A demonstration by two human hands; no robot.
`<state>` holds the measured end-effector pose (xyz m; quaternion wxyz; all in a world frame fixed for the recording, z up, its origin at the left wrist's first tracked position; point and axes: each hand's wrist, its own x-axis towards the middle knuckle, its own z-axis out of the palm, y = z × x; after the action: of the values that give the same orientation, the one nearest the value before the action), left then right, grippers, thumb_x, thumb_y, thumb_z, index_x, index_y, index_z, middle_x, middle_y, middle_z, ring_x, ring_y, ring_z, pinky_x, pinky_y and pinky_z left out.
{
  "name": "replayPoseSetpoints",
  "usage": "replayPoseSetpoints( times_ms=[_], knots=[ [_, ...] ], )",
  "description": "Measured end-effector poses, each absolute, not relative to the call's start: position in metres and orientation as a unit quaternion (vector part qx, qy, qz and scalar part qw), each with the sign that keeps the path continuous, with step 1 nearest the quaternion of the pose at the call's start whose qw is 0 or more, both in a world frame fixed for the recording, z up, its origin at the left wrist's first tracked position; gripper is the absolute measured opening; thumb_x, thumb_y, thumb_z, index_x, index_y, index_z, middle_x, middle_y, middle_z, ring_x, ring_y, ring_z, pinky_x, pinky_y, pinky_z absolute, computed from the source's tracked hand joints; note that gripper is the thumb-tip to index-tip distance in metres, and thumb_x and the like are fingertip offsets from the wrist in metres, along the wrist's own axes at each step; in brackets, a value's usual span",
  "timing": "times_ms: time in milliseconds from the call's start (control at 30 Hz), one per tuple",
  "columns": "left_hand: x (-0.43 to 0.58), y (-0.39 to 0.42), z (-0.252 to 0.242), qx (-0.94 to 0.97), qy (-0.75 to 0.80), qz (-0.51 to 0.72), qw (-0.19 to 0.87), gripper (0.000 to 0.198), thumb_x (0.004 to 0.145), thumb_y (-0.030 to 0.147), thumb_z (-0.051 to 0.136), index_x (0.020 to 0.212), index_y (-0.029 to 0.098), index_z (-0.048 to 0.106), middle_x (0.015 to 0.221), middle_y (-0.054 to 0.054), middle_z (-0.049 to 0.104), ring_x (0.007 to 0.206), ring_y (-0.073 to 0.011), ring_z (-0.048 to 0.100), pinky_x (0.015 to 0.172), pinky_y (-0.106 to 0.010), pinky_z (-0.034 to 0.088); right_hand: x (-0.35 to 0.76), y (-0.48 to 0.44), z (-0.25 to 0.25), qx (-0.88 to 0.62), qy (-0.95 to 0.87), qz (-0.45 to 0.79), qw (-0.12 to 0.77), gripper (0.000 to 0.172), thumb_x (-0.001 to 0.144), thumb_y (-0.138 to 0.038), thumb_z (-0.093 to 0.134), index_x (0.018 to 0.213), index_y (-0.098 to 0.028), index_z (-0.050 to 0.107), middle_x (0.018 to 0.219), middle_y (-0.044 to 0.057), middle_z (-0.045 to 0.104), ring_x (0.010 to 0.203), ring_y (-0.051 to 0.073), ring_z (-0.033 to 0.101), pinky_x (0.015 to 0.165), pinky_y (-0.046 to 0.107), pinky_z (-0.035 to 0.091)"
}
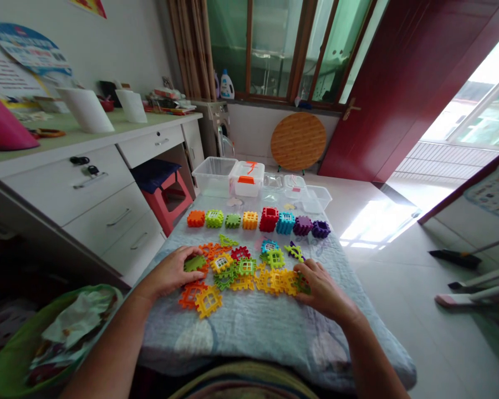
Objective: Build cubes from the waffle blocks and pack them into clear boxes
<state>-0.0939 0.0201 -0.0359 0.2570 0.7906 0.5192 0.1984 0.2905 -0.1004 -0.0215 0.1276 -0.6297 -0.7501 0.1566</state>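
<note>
My left hand (171, 272) curls its fingers and thumb around a green building-block panel (194, 263) at the left end of a loose pile. My right hand (322, 288) closes on a dark green panel (303, 283) at the pile's right end, partly hidden by the fingers. Between them lie flat interlocking panels: a yellow window panel (222, 263), a light green one (275, 258), a red one (240, 253) and several others. Nearest me is a yellow panel (208, 301), beside an orange one (191, 295). A row of assembled cubes stands behind, including a red cube (269, 219) and a blue cube (286, 223).
Clear plastic bins (215, 176) and a lidded box with an orange latch (247, 180) stand at the far end of the cloth-covered table (258, 338). A red stool (166, 202) and white drawers (103, 213) are to the left, a green basket (8, 354) lower left.
</note>
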Motion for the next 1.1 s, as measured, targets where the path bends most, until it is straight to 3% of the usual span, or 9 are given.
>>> replayPoseSetpoints(
  times_ms=[367, 467, 600, 667, 767, 967, 1100],
  knots=[
    [-0.088, 0.015, -0.023, 0.763, 0.540, 0.243, 0.257, 0.047, 0.063, 0.043, 0.071, 0.103, 0.018, 0.064, 0.104, -0.008, 0.064, 0.099, -0.0282, 0.062, 0.091, -0.042, 0.050, 0.258, -0.061, 0.010, -0.528, -0.779, 0.195, 0.275, 0.043, 0.078, -0.025, 0.067, 0.119, -0.024, 0.055, 0.112, 0.007, 0.060, 0.104, 0.023, 0.055, 0.093, 0.040, 0.044],
    [-0.072, 0.007, -0.010, 0.754, 0.533, 0.287, 0.255, 0.049, 0.066, 0.039, 0.070, 0.110, 0.019, 0.061, 0.107, -0.007, 0.060, 0.102, -0.0265, 0.060, 0.094, -0.043, 0.048, 0.240, -0.042, 0.001, -0.475, -0.745, 0.301, 0.359, 0.046, 0.077, -0.024, 0.067, 0.121, -0.026, 0.054, 0.117, 0.006, 0.059, 0.108, 0.021, 0.055, 0.095, 0.040, 0.045],
    [-0.035, -0.007, 0.001, 0.744, 0.468, 0.344, 0.329, 0.051, 0.073, 0.029, 0.065, 0.123, 0.023, 0.053, 0.120, -0.007, 0.052, 0.109, -0.0222, 0.056, 0.099, -0.038, 0.046, 0.221, -0.030, -0.022, -0.379, -0.595, 0.529, 0.471, 0.052, 0.074, -0.027, 0.071, 0.121, -0.029, 0.050, 0.120, 0.006, 0.058, 0.107, 0.019, 0.059, 0.090, 0.036, 0.050],
    [-0.016, -0.011, 0.001, 0.751, 0.436, 0.349, 0.351, 0.055, 0.073, 0.024, 0.066, 0.126, 0.024, 0.051, 0.124, -0.007, 0.050, 0.114, -0.0219, 0.054, 0.103, -0.037, 0.043, 0.217, -0.028, -0.030, -0.355, -0.535, 0.583, 0.498, 0.055, 0.070, -0.029, 0.075, 0.119, -0.030, 0.050, 0.120, 0.005, 0.058, 0.106, 0.019, 0.059, 0.088, 0.034, 0.052],
    [0.007, -0.012, -0.002, 0.755, 0.417, 0.354, 0.362, 0.058, 0.073, 0.021, 0.067, 0.128, 0.023, 0.050, 0.127, -0.007, 0.049, 0.120, -0.0227, 0.050, 0.106, -0.037, 0.039, 0.220, -0.028, -0.037, -0.370, -0.510, 0.579, 0.517, 0.054, 0.067, -0.027, 0.078, 0.116, -0.030, 0.054, 0.117, 0.003, 0.059, 0.101, 0.017, 0.060, 0.085, 0.031, 0.052],
    [0.020, -0.006, -0.011, 0.751, 0.443, 0.352, 0.339, 0.053, 0.071, 0.021, 0.068, 0.122, 0.020, 0.054, 0.121, -0.008, 0.054, 0.116, -0.0239, 0.052, 0.105, -0.040, 0.039, 0.234, -0.024, -0.044, -0.438, -0.519, 0.538, 0.499, 0.053, 0.066, -0.025, 0.076, 0.115, -0.025, 0.056, 0.088, -0.003, 0.058, 0.057, 0.007, 0.051, 0.055, 0.022, 0.046],
    [0.022, -0.006, -0.011, 0.757, 0.452, 0.338, 0.329, 0.054, 0.069, 0.018, 0.069, 0.121, 0.020, 0.055, 0.118, -0.008, 0.053, 0.116, -0.0244, 0.050, 0.105, -0.041, 0.038, 0.232, -0.023, -0.049, -0.402, -0.526, 0.566, 0.491, 0.055, 0.068, -0.025, 0.072, 0.119, -0.025, 0.050, 0.094, 0.000, 0.063, 0.072, 0.012, 0.061, 0.068, 0.027, 0.051]
  ],
)
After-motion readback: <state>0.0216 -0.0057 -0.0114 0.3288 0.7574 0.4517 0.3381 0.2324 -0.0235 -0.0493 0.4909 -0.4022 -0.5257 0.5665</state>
